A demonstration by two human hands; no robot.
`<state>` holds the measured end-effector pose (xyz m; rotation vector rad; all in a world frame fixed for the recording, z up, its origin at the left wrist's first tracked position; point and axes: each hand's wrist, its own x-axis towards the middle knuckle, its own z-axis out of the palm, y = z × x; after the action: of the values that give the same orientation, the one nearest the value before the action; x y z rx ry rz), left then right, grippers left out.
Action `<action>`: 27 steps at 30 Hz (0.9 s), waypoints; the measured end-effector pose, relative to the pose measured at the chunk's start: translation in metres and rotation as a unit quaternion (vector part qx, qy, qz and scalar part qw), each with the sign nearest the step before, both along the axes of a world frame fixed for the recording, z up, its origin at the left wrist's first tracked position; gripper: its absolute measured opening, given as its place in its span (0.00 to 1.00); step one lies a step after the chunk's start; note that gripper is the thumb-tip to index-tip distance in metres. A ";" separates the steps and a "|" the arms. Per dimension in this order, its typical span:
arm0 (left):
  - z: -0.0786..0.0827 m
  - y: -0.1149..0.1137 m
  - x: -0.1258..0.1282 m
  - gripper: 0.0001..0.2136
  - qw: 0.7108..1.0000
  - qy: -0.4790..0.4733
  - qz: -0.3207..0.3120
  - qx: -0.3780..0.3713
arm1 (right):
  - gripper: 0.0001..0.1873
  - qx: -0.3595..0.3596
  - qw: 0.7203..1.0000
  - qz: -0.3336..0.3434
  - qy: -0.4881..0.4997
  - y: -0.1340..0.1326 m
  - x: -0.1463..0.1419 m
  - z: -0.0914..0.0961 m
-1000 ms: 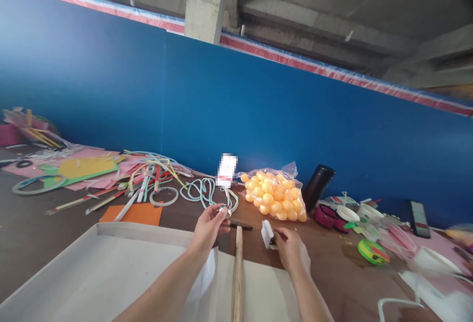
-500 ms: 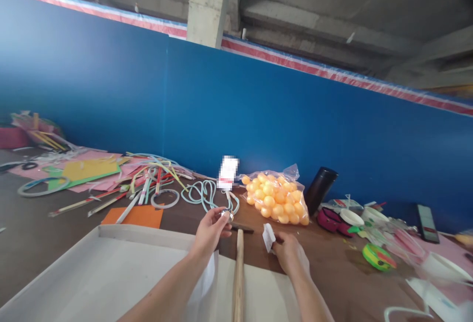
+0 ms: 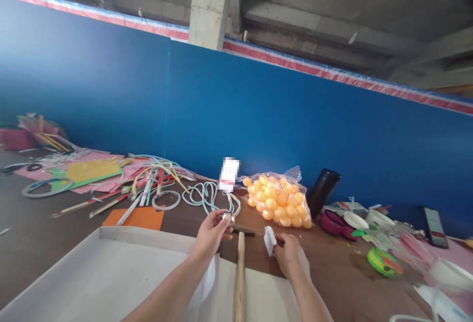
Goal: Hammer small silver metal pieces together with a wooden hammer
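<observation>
My left hand (image 3: 211, 234) is closed on a small, shiny, silver round object (image 3: 228, 217), pinched between thumb and fingers; its exact kind does not show. In my right hand (image 3: 292, 255), a small white folded piece of paper (image 3: 270, 240) is gripped at its edge. Between the two hands lies a long wooden handle (image 3: 240, 277) with a thin dark metal head at its far end, like a hammer. Under my left forearm is a shallow white box or tray (image 3: 148, 233). White paper sheets (image 3: 269, 290) lie under the handle.
A clear bag of orange balls (image 3: 277, 201) stands ahead, beside a black tumbler (image 3: 324, 191). A badge (image 3: 229, 174) with a pale blue cord leans against the blue partition (image 3: 236, 110). Straws and coloured paper (image 3: 92, 169) clutter the left; a green tape roll (image 3: 384, 262) and a phone (image 3: 436, 227) lie right.
The view has shifted slightly, so things on the table appear a little farther right and lower. Both hands keep their holds and have hardly moved.
</observation>
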<state>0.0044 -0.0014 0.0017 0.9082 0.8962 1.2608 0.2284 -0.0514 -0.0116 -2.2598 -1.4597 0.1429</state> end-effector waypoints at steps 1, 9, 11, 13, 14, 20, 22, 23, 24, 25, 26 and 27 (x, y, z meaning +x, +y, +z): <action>0.000 0.000 0.000 0.20 1.000 -0.001 0.001 -0.001 | 0.12 0.001 1.000 0.004 0.000 0.000 0.000 0.000; -0.001 -0.001 0.000 0.20 1.000 -0.004 -0.002 0.003 | 0.13 -0.013 1.000 0.014 0.002 -0.002 -0.001 -0.001; -0.002 0.000 0.000 0.21 1.000 -0.001 -0.002 0.003 | 0.12 -0.011 1.000 0.010 -0.002 -0.001 -0.001 -0.002; -0.002 0.000 0.000 0.21 1.000 0.003 -0.002 0.002 | 0.12 -0.011 1.000 0.010 -0.005 0.000 0.000 -0.002; -0.002 0.000 0.000 0.21 1.000 0.005 -0.001 0.001 | 0.12 -0.012 1.000 0.012 -0.005 0.000 0.000 -0.002; -0.001 -0.002 0.000 0.20 1.000 0.009 -0.006 0.006 | 0.15 -0.023 0.999 0.023 0.014 0.001 0.002 -0.001; -0.001 -0.002 0.000 0.20 1.000 0.006 -0.010 0.009 | 0.13 -0.026 0.999 0.019 0.022 0.002 0.001 -0.001; -0.001 -0.002 0.000 0.21 1.000 0.005 -0.011 0.010 | 0.13 -0.024 0.999 0.015 0.025 0.002 0.001 -0.002; -0.001 -0.002 0.000 0.21 1.000 0.005 -0.011 0.010 | 0.12 -0.020 0.999 0.011 0.028 0.002 0.001 -0.002; -0.001 -0.002 0.000 0.21 1.000 0.004 -0.011 0.009 | 0.11 -0.013 0.999 0.008 0.031 0.001 0.000 -0.002; 0.000 -0.003 0.000 0.21 1.000 0.003 -0.010 0.008 | 0.11 -0.004 0.999 0.005 0.035 0.001 -0.001 -0.001; 0.000 -0.003 0.000 0.21 1.000 0.001 -0.010 0.009 | 0.10 0.007 0.999 0.004 0.041 0.001 -0.001 -0.001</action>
<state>0.0042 -0.0041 0.0019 0.9296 0.8767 1.2530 0.2274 -0.0508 -0.0123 -2.2102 -1.4236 0.2236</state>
